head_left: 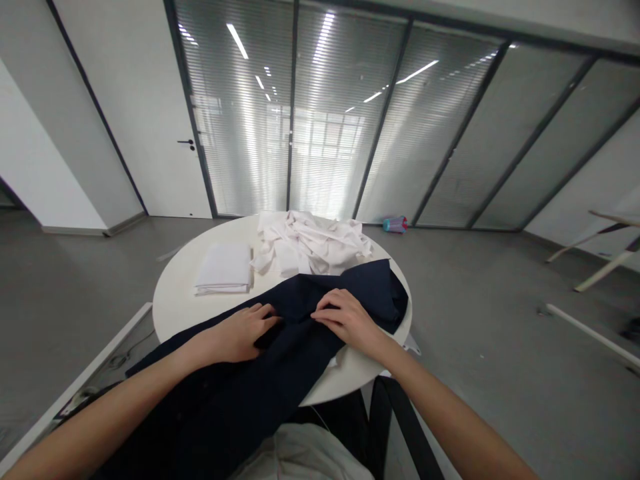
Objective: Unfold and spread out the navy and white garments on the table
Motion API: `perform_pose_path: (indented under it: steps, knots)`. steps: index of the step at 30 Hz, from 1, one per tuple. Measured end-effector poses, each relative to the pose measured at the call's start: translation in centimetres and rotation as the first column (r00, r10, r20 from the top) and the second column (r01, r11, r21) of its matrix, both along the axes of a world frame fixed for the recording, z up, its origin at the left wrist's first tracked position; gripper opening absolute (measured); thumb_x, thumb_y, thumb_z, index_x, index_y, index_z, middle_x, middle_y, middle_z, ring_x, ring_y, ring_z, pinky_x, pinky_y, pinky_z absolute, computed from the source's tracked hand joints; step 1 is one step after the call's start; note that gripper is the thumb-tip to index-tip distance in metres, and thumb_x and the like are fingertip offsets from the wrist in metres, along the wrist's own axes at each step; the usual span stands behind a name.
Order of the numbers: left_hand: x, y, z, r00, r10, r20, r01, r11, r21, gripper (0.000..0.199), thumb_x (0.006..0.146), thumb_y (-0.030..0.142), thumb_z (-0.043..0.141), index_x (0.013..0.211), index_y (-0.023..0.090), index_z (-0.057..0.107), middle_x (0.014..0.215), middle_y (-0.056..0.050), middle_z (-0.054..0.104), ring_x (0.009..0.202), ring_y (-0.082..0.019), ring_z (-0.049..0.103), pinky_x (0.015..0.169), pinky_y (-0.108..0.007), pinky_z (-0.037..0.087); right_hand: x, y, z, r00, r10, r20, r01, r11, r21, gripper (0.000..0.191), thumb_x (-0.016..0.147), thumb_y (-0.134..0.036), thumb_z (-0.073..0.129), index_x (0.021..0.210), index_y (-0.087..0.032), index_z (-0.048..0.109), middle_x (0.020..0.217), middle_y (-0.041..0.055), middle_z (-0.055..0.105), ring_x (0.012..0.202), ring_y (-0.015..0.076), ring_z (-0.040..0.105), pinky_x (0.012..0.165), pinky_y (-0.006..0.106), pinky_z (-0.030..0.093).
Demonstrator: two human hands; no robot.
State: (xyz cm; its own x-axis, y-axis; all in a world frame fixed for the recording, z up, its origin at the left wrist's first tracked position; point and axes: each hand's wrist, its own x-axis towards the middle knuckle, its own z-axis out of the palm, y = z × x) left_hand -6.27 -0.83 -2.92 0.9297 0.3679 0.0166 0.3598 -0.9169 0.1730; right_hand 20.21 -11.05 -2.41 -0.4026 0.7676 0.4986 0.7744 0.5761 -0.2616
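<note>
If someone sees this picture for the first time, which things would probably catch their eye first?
Probably the dark navy cloth, spread across the near side of the round white table, with the left hand and right hand on it. Behind it, crumpled white fabric contrasts with a folded white cloth to its left. Beyond the table, the glass partition shows bright light.
</note>
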Motion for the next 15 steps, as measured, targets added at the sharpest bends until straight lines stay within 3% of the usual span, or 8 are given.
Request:
perform_pose_path:
  steps: [4, 7, 9, 12, 14, 15]
  knots:
    - [0.4, 0.1, -0.3, 0.996, 0.086, 0.006, -0.086, 0.993, 0.082, 0.019, 0.089, 0.022, 0.057, 0.104, 0.020, 0.068, 0.104, -0.009, 0.067, 0.095, -0.025, 0.066, 0.082, -0.034, 0.050, 0.3, -2.2, 1.1, 0.986, 0.083, -0.143, -0.094, 0.993, -0.071, 0.019, 0.101, -0.026, 0.053, 0.103, -0.022, 0.071, 0.107, 0.0066, 0.071, 0.107, 0.0204, 0.062, 0.098, 0.039, 0.044]
    - [0.1, 1.8, 0.8, 0.962, 0.216, 0.169, -0.228, 0.972, 0.053, 0.023, 0.097, 0.028, 0.046, 0.098, 0.022, 0.068, 0.097, -0.007, 0.070, 0.088, -0.024, 0.067, 0.075, -0.032, 0.049, 0.8, -4.0, 1.9, 0.978, 0.088, -0.188, -0.127, 0.970, -0.206, 0.021, 0.101, -0.030, 0.052, 0.105, -0.023, 0.071, 0.107, 0.0061, 0.073, 0.104, 0.0192, 0.065, 0.096, 0.036, 0.047]
    - [-0.3, 4.0, 1.9, 0.891, 0.340, 0.300, -0.371, 0.927, 0.049, 0.027, 0.098, 0.036, 0.044, 0.101, 0.022, 0.067, 0.100, -0.007, 0.072, 0.089, -0.026, 0.067, 0.076, -0.034, 0.048, 1.2, -5.2, 2.3, 0.990, 0.035, -0.140, -0.080, 0.938, -0.337, 0.022, 0.100, -0.032, 0.053, 0.103, -0.022, 0.073, 0.099, 0.0051, 0.074, 0.093, 0.0180, 0.067, 0.088, 0.031, 0.049]
    - [-1.1, 8.2, 3.4, 0.777, 0.474, 0.415, -0.560, 0.821, 0.111, 0.030, 0.096, 0.039, 0.045, 0.102, 0.022, 0.068, 0.105, -0.009, 0.072, 0.096, -0.029, 0.066, 0.079, -0.036, 0.048, 1.4, -6.3, 2.8, 0.999, 0.027, -0.022, -0.035, 0.817, -0.575, 0.023, 0.098, -0.035, 0.057, 0.109, -0.023, 0.073, 0.084, 0.0017, 0.074, 0.075, 0.0157, 0.068, 0.071, 0.024, 0.049]
    - [-1.3, 10.8, 3.7, 0.741, 0.537, 0.404, -0.631, 0.762, 0.145, 0.030, 0.095, 0.039, 0.046, 0.102, 0.022, 0.069, 0.106, -0.010, 0.072, 0.098, -0.030, 0.065, 0.079, -0.036, 0.048, 1.0, -6.2, 2.9, 0.997, 0.063, 0.034, -0.027, 0.772, -0.635, 0.026, 0.098, -0.036, 0.057, 0.117, -0.025, 0.071, 0.088, 0.0014, 0.075, 0.078, 0.0165, 0.070, 0.071, 0.024, 0.049]
    - [-1.3, 11.7, 3.7, 0.735, 0.566, 0.374, -0.650, 0.745, 0.151, 0.030, 0.095, 0.039, 0.047, 0.103, 0.022, 0.069, 0.106, -0.011, 0.071, 0.097, -0.031, 0.065, 0.079, -0.036, 0.048, 0.6, -5.8, 2.9, 0.997, 0.058, 0.055, -0.011, 0.787, -0.617, 0.027, 0.099, -0.035, 0.055, 0.120, -0.026, 0.070, 0.095, 0.0019, 0.076, 0.084, 0.0174, 0.070, 0.075, 0.024, 0.049]
